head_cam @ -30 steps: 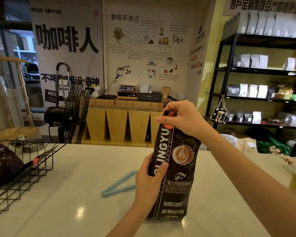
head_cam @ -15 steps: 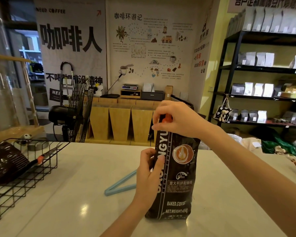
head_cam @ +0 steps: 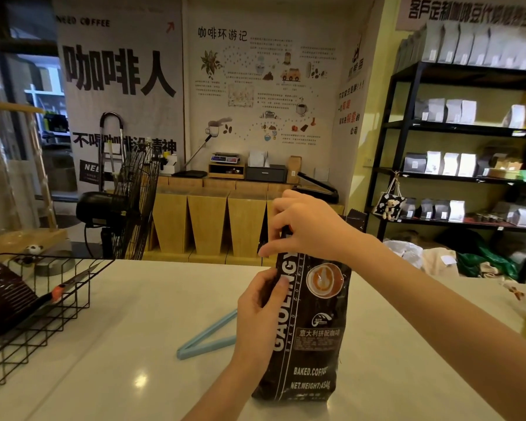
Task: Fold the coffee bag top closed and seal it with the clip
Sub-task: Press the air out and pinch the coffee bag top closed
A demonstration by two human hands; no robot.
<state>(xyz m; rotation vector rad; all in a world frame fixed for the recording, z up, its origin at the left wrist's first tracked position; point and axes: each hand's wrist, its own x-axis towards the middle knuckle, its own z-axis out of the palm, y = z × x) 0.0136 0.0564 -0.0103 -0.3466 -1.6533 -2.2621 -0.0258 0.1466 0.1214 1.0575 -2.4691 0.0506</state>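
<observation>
A tall black coffee bag [head_cam: 310,332] with white lettering stands upright on the white counter [head_cam: 134,344]. My right hand [head_cam: 307,226] is clamped over the bag's top and presses it down; the top edge is hidden under the fingers. Lower down, my left hand [head_cam: 258,308] grips the bag's left edge at mid height. A light blue clip [head_cam: 207,335] lies open in a V on the counter, just left of the bag and partly behind my left hand.
A black wire basket [head_cam: 43,302] at the left holds a dark bag and orange-handled scissors [head_cam: 61,290]. A fan [head_cam: 125,205] stands behind the counter. Shelves of bags [head_cam: 456,165] fill the right wall.
My right hand has pushed the bag's top lower and further over. My left hand has slid up the bag's left edge. The clip has not moved.
</observation>
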